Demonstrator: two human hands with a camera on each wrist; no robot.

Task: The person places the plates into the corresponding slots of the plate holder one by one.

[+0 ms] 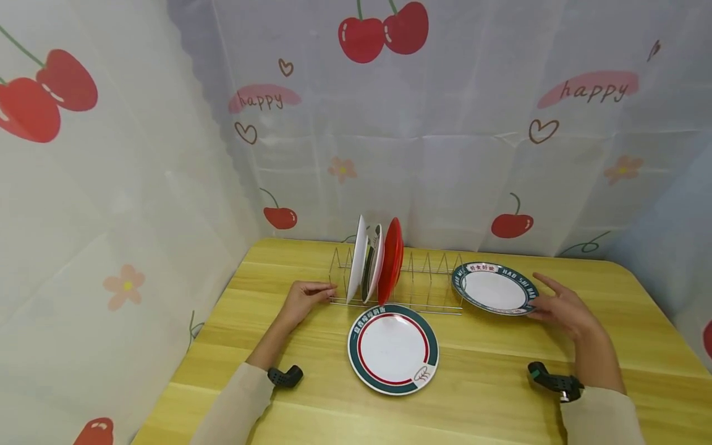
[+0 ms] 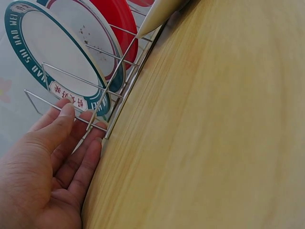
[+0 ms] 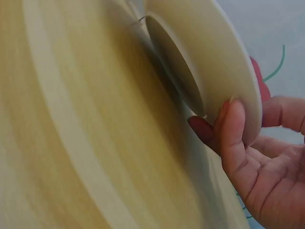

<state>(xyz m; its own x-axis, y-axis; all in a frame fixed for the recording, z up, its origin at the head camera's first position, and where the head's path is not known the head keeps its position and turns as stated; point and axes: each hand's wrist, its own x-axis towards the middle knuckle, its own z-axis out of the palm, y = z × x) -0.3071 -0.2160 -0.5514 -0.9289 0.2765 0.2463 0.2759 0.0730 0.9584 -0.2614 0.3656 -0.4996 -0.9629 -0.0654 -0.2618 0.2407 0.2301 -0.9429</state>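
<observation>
A white plate with a dark green rim [image 1: 495, 292] is tilted just beside the right end of the wire rack [image 1: 445, 312], its underside toward the desk [image 1: 478, 383]. The right hand [image 1: 568, 312] pinches its right edge, with fingers [image 3: 232, 136] against the underside and another finger on the far side of the rim. The right forearm slants up from the lower right, the hand angled left toward the plate. The left arm reaches forward to the rack's left end, where thumb and fingers pinch the end wires. The left hand [image 1: 303, 303] has its palm facing the rack. A red plate [image 1: 392, 262] and several whitish plates [image 1: 357, 262] stand upright in the rack. In front, a green-banded plate with a red ring [image 1: 394, 349] lies flat.
</observation>
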